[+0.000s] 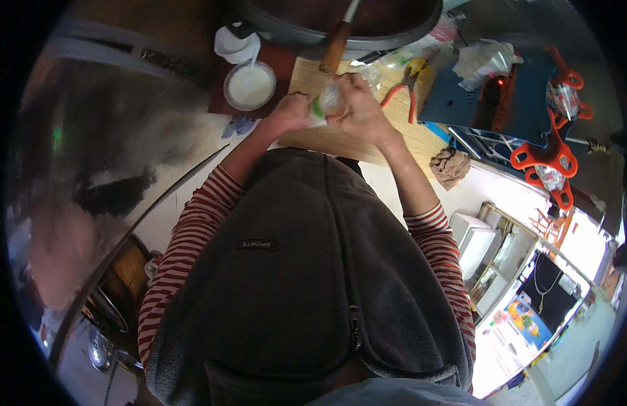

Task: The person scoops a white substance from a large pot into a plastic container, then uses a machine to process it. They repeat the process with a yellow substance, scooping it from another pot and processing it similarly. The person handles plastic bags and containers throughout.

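My left hand [292,110] and my right hand [358,105] meet over a wooden board [339,143], both gripping a small clear plastic container [329,99] with a green patch. Motion blurs its shape. Just beyond them a brown wooden handle [336,48] reaches up over the rim of a large dark pan [313,38]. To the left, a bowl of white liquid or paste [249,86] has a white spoon in it, with white plastic bowls [237,43] behind. Pliers with red grips [408,90] lie right of my right hand.
A crumpled brown cloth [449,168] lies by the board's right edge. Beyond it are a dark blue case [450,104] with a lit red light, a plastic bag [486,61], and orange-red handled objects [544,157]. A metal surface [110,111] extends at the left.
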Demonstrator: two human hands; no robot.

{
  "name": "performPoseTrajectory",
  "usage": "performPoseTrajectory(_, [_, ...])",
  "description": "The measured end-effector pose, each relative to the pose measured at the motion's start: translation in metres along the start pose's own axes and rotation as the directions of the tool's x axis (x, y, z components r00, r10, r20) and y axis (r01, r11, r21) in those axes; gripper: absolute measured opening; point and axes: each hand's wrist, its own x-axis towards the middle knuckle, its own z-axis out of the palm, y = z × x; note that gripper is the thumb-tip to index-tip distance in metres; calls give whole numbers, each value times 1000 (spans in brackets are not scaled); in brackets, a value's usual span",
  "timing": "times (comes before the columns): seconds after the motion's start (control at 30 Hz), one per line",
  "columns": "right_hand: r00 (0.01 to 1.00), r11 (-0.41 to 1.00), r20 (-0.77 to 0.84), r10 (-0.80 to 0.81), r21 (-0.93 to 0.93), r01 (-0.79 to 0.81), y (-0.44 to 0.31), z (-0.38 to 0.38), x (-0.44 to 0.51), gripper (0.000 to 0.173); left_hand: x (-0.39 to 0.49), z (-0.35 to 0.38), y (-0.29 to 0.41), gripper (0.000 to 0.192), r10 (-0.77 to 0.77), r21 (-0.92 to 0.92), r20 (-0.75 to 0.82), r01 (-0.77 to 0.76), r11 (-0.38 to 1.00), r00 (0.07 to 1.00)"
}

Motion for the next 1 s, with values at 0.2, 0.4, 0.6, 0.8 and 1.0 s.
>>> performPoseTrajectory(0.2, [978, 892, 164, 126, -451, -39, 16, 55, -8, 82, 25, 49, 0, 57, 282, -248, -115, -303, 920, 952])
performPoseTrajectory(0.4, [970, 928, -232, 67, -342, -146, 50, 70, -28, 73, 27, 63, -6, 54, 206, -554, -146, -253, 793, 967])
performPoseTrajectory(0.6, [586, 586, -188, 788, 520, -622, 98, 62, -43, 48, 5, 40, 18, 49, -92, -596, -15, 65, 800, 996])
performPoseTrajectory(0.8, [645, 502, -215, 733, 812, -299, 93, 64, -54, 29, -21, 15, 27, 35, -81, -187, -360, 13, 982, 929])
performPoseTrajectory(1.0, [734, 256, -119, 668, 964, -76, 72, 48, -51, 27, -28, 1, 51, 21, -330, -715, -278, 35, 698, 902])
